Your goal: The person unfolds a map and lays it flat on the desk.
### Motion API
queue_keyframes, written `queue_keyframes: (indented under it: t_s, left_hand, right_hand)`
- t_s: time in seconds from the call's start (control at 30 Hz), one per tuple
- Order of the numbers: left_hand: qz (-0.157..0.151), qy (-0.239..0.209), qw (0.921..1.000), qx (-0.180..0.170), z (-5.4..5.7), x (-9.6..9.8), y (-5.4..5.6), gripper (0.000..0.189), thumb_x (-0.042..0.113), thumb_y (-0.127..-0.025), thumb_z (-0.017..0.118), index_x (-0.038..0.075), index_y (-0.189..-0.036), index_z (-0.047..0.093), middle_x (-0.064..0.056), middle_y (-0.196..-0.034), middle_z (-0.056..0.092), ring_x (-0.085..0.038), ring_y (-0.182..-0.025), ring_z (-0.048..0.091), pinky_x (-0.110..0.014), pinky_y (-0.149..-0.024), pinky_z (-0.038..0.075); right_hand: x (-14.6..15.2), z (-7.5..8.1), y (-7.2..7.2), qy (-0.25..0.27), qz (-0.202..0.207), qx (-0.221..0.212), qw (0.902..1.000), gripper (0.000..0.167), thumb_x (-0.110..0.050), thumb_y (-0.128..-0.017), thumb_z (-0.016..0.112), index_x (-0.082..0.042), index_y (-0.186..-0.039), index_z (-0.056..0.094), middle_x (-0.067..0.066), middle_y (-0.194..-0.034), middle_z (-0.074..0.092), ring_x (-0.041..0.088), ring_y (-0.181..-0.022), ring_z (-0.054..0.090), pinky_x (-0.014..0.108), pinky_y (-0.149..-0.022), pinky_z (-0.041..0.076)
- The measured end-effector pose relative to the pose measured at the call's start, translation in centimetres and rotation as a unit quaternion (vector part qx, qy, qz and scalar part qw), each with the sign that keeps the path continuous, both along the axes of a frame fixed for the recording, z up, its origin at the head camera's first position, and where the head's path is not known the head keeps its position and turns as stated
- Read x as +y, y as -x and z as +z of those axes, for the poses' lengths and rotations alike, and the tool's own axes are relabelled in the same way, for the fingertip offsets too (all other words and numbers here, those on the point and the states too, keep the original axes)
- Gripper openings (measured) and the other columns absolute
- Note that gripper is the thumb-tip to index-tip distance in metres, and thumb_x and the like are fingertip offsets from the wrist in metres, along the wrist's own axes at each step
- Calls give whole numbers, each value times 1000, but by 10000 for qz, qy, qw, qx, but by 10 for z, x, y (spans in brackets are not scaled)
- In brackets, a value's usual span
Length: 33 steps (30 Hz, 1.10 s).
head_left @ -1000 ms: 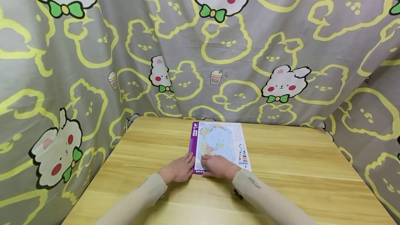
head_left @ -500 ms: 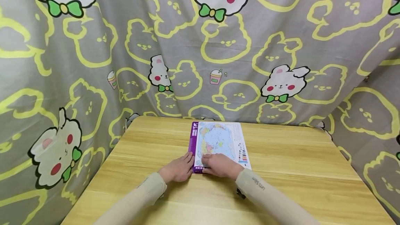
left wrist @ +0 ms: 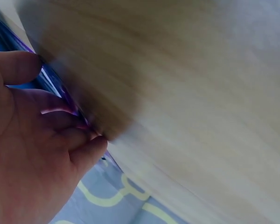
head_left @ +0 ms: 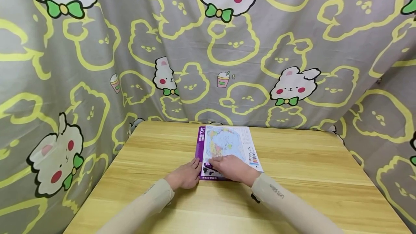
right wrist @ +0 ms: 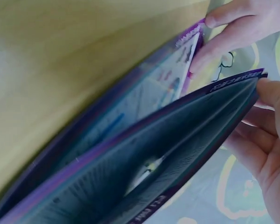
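A world map sheet (head_left: pixel 225 138) with a purple left border lies on top of a flat stack on the table. My right hand (head_left: pixel 235 167) pinches its near left corner, which is raised and bent back. Under that corner a lower sheet (head_left: pixel 208 172) shows dark silhouettes and a purple edge. In the right wrist view the raised sheets (right wrist: pixel 177 116) bow apart, with thumb and fingers at their corner. My left hand (head_left: pixel 185 175) rests at the stack's left edge, fingers extended along it. The left wrist view shows those fingertips (left wrist: pixel 91 151) right at the purple edge.
The stack lies on a wooden table (head_left: pixel 146 154), toward its far side. A grey curtain (head_left: pixel 195 46) with yellow outlines and white rabbit faces hangs behind and on both sides.
My right hand has moved slightly right and away, peeling the near left corner of the map sheet up so that the lower sheet shows. My left hand has stayed put.
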<state>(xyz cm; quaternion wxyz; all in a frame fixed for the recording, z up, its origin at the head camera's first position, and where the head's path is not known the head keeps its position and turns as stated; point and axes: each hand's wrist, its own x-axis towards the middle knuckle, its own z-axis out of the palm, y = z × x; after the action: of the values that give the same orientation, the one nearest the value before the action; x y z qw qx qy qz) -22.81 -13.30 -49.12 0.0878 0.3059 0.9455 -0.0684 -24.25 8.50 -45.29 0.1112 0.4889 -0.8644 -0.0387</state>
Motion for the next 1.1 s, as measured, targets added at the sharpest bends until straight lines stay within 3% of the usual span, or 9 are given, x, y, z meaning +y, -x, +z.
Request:
queue_keyframes:
  t_s: [0.23,0.47,0.7,1.1]
  left_hand:
    - [77,-36,10000,17,-1,1,0,57,29,-99,40,-7,-142,35,-24,-148,29,-33,-138,25,-37,-113,23]
    - [137,27,9999,-2,-1,3,-1,57,30,-98,41,-1,-145,34,-23,-148,29,-34,-138,26,-37,-112,24]
    - [245,-14,9996,133,-4,8,-3,56,34,-100,38,-2,-143,37,-26,-147,31,-37,-136,28,-40,-111,27]
    - [524,-83,9986,36,-2,15,-7,64,44,-100,36,-4,-142,37,-27,-147,30,-37,-136,28,-43,-111,27]
  right_hand:
    - [8,14,-6,-168,62,579,9982,36,-7,-92,57,-11,-127,60,4,-123,62,17,-107,62,31,-83,53]
    - [17,23,-10,-98,198,959,9951,33,-6,-94,54,-8,-126,60,7,-123,62,18,-107,62,31,-82,54]
    - [28,36,-14,53,349,1312,9907,31,-8,-94,55,-5,-124,60,8,-120,64,18,-104,63,32,-78,55]
    - [54,53,-18,145,317,1589,9867,38,-4,-88,62,-3,-126,59,12,-122,62,22,-107,62,33,-81,54]
